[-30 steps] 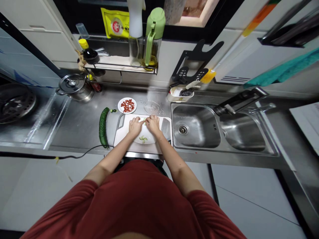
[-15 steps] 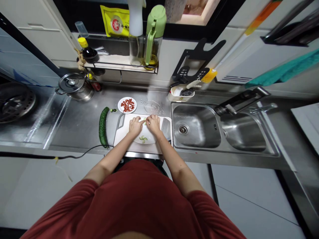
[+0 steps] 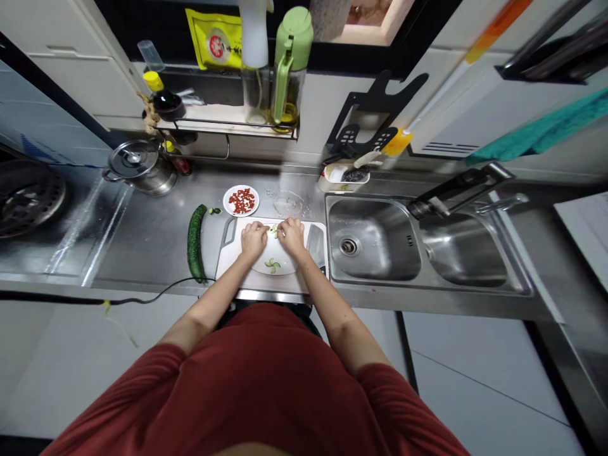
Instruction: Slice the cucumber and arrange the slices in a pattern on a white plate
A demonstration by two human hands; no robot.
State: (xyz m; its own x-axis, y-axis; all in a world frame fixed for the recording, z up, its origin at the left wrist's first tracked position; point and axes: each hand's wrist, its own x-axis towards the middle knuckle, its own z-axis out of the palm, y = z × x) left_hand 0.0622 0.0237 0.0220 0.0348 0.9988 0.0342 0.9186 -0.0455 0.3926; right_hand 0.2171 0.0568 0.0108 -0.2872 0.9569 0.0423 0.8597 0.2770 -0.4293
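Both my hands are over a white plate on a white cutting board. At its upper part, thin green-edged cucumber slices lie between my hands. My left hand is curled in a pinch just left of these slices; what its fingertips hold is too small to name. My right hand has bent fingers touching the slices' right side, hiding whatever is in them. Lower on the plate, more cucumber slices form a fanned pattern. A kitchen knife lies at the board's right side.
A whole cucumber lies left of the board, with cut ends nearby. Behind stand a small plate of chopped red bits and a clear dish. A double sink is at right, a lidded pot at left.
My left hand has drawn back slightly to the left, away from the upper slices, and its fingers are more curled. My right hand stays at the slices.
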